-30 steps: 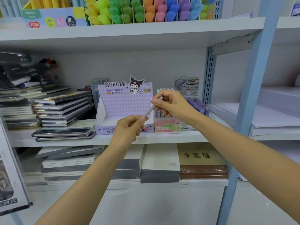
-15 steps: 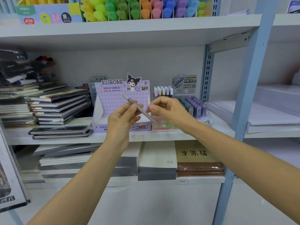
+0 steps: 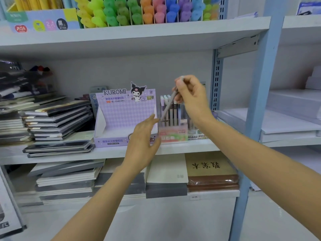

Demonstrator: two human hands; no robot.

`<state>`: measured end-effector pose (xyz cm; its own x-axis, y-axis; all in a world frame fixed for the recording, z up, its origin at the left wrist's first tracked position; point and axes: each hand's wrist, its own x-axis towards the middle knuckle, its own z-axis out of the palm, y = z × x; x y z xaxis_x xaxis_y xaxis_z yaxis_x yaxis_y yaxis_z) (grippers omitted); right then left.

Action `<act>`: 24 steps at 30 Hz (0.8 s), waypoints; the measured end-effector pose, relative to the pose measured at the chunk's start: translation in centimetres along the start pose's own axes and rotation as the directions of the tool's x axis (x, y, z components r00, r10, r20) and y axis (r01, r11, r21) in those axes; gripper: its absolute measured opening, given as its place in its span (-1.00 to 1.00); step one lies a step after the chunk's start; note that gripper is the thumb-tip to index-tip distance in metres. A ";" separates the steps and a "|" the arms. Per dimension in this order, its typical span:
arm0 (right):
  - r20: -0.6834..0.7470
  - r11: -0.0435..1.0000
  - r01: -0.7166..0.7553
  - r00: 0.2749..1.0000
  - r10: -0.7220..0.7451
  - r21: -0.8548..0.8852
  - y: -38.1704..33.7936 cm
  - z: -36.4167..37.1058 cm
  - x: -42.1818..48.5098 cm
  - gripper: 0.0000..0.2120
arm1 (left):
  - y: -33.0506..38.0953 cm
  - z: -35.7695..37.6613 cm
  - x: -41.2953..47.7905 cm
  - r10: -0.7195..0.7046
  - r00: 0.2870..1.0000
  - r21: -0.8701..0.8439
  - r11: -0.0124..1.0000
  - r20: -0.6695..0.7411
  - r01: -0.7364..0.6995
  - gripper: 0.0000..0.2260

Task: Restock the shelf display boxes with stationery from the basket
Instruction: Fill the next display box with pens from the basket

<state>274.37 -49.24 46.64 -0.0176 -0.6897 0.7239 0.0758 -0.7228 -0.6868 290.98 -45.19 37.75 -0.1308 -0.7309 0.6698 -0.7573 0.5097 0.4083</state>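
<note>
One pen [image 3: 167, 106] is in play in the head view. The right hand [image 3: 192, 98] pinches its upper end in curled fingers, and the barrel slants down-left in front of the pen box [image 3: 173, 136]. That box stands on the shelf [image 3: 69, 157] just right of the Kuromi box [image 3: 121, 115]. The left hand [image 3: 142, 136] is loose and holds nothing. Its fingertips are just beside the pen's lower tip; I cannot tell whether they touch.

The step looks like slotting the pen among those standing. Best bring it upright first, steer the tip into a gap with the left fingers, then lower gently so neighbours stay put.
</note>
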 end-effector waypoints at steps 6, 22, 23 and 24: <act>-0.034 0.988 0.011 0.999 -0.016 -0.152 1.7 -1.0 0.9 -0.87 | -0.6 1.3 -0.1 0.075 0.990 0.260 0.960 0.117 -0.104 -0.37; 0.184 0.903 0.029 0.981 0.056 -0.429 4.6 -0.2 1.5 -0.90 | -0.7 1.2 0.1 0.122 0.990 0.300 0.944 0.077 -0.140 -0.41; 0.174 0.901 0.038 0.984 0.042 -0.433 4.8 0.0 1.4 -0.90 | -0.7 1.2 0.1 0.125 0.990 0.299 0.944 0.071 -0.141 -0.43; 0.172 0.890 0.055 0.985 0.026 -0.452 5.0 0.1 1.4 -0.89 | -0.6 1.2 0.1 0.124 0.990 0.298 0.944 0.070 -0.139 -0.43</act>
<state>274.85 -53.80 44.19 0.1560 -0.6908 0.7060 -0.3838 -0.7009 -0.6011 290.68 -46.14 36.84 -0.2679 -0.6918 0.6706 -0.8876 0.4479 0.1073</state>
